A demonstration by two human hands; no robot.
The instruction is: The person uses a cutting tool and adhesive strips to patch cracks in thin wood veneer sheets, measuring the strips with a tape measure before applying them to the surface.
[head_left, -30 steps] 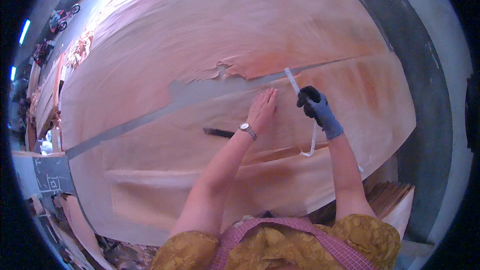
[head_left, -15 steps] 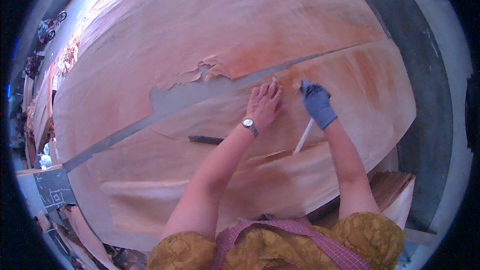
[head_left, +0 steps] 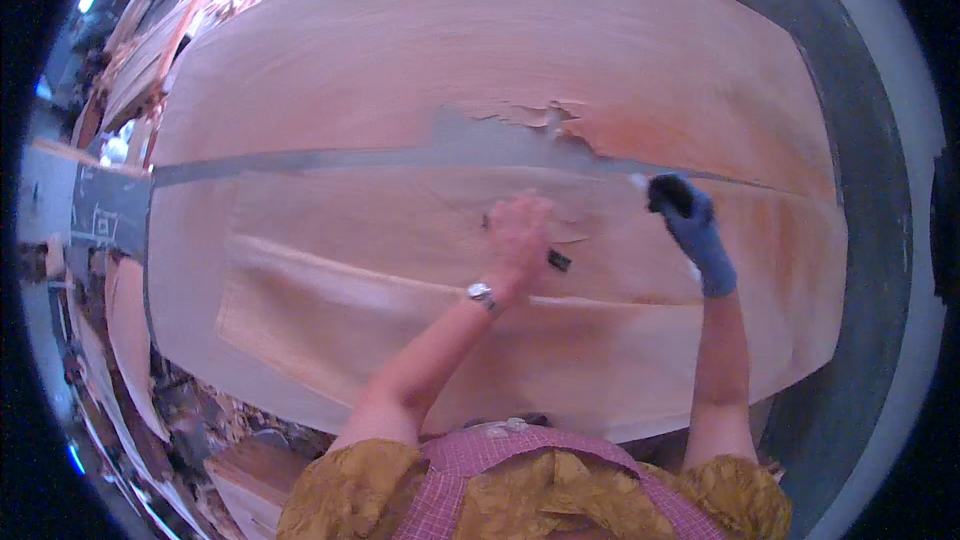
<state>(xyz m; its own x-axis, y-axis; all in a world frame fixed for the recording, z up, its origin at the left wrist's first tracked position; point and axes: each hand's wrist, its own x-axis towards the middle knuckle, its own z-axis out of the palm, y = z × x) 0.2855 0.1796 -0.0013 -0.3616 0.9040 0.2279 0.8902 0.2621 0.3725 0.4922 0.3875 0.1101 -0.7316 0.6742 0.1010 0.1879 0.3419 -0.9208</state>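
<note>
My left hand (head_left: 520,240), bare with a metal-band wristwatch (head_left: 481,293), is over a dark flat bar (head_left: 559,261) lying on a thin wood veneer sheet (head_left: 420,330). The bar's two ends show on either side of the hand; motion blur hides whether the fingers grip it. Farther right, my right hand (head_left: 697,235), in a blue glove with a dark palm, is closed above the sheet. A small white end (head_left: 638,181) pokes out past its fingers, and a white bit shows near its wrist. They look like parts of a narrow white strip, mostly hidden by the glove.
A second veneer sheet (head_left: 480,50) lies beyond, its torn edge (head_left: 560,118) along a grey gap (head_left: 330,162). Lengthwise folds cross the near sheet. A dark grey surface (head_left: 870,270) borders the right side. Wood scraps (head_left: 225,420) and stacked sheets (head_left: 255,470) are at lower left.
My view has turned, so the grey gap now runs nearly level. My left hand has come back from near the gap onto the dark bar. My right hand has shifted right with the white strip.
</note>
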